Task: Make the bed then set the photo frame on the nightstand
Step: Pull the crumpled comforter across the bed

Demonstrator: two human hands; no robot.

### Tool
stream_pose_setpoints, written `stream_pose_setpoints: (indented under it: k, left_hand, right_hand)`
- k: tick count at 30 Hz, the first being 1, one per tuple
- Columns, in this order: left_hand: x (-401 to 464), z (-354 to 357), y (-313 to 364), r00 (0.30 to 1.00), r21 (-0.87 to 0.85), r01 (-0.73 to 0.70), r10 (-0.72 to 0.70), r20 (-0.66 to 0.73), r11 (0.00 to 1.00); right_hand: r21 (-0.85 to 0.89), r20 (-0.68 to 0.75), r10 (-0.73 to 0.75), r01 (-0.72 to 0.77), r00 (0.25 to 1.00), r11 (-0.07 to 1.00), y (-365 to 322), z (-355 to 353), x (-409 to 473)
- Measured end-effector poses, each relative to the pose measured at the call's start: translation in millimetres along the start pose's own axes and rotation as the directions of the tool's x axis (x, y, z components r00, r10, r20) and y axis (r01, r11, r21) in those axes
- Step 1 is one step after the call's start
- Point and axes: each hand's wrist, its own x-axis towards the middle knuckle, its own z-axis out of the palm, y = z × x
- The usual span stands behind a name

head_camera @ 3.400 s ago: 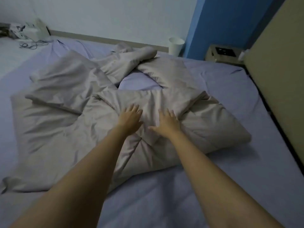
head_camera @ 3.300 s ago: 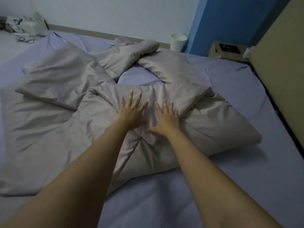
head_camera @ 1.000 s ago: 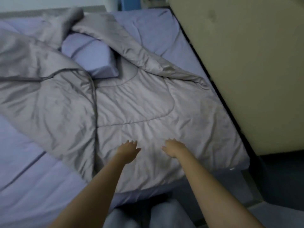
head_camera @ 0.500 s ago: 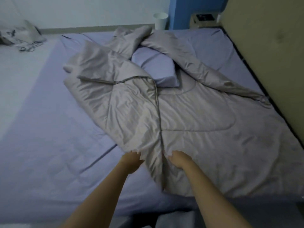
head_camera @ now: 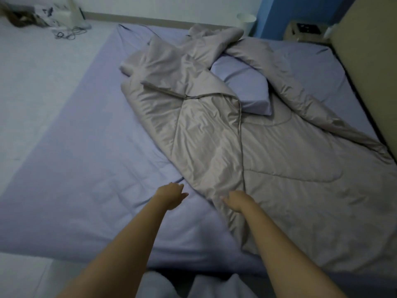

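- left hand [head_camera: 171,195]: fingers loosely extended, slightly apart, holding nothing; over bare sheet [head_camera: 90,160], just short of the folded comforter edge [head_camera: 214,190]. Contact with the sheet: cannot tell.
- right hand [head_camera: 237,201]: on or just over the comforter [head_camera: 290,168] at its doubled-over flap; fingers look relaxed and point toward the left hand. Whether they pinch fabric: cannot tell, blurred.
- Comforter lies ahead of and to the right of both sets of fingertips. Right half spread flat; left half folded back on itself, which leaves the sheet beside the left fingers bare.
- Judgement: the hands sit either side of the fold edge because that is the flap to catch and draw across the uncovered side.
- pillow [head_camera: 245,87]: well beyond the fingertips, partly wrapped in bunched comforter, so the far end needs untangling too.
- nightstand [head_camera: 305,32]: far corner, well past the right fingers, by the blue wall [head_camera: 279,16]. Dark item on top, too small to identify; photo frame not identifiable.
- white cup [head_camera: 246,21] on the floor near it; cables and clutter [head_camera: 64,24] far beyond the left fingers.
- Bed-making early; frame step not begun.
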Motion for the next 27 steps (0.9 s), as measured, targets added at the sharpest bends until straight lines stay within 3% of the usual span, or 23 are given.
stream_pose_setpoints:
  k: [5, 10, 20, 27]
  left_hand:
    - [-2.6, -32.2, -95.4, 0.997, 0.089, -0.075, 0.078, -0.025, 0.993]
    - [-20.3, -58.1, -200.0, 0.997, 0.211, -0.069, 0.074, -0.017, 0.975]
    - [-38.4, -53.0, -304.3, 1.0, 0.075, -0.013, 0.013, -0.008, 0.997]
    - [-37.0, -68.3, -404.4, 0.999, 0.12, -0.044, 0.044, 0.001, 0.992]
  right_hand:
    - [0.108, -0.098, 0.051, -0.04, 0.994, 0.993, -94.3, 3.8, -3.2]
    - [0.171, -0.082, 0.083, -0.069, 0.993, 0.983, -195.6, 22.6, -11.6]
    - [0.063, 0.002, 0.069, -0.069, 0.998, 0.996, -309.3, 41.6, -8.4]
    - [0.096, 0.014, 0.114, -0.115, 0.993, 0.989, -408.6, 56.2, -3.1]
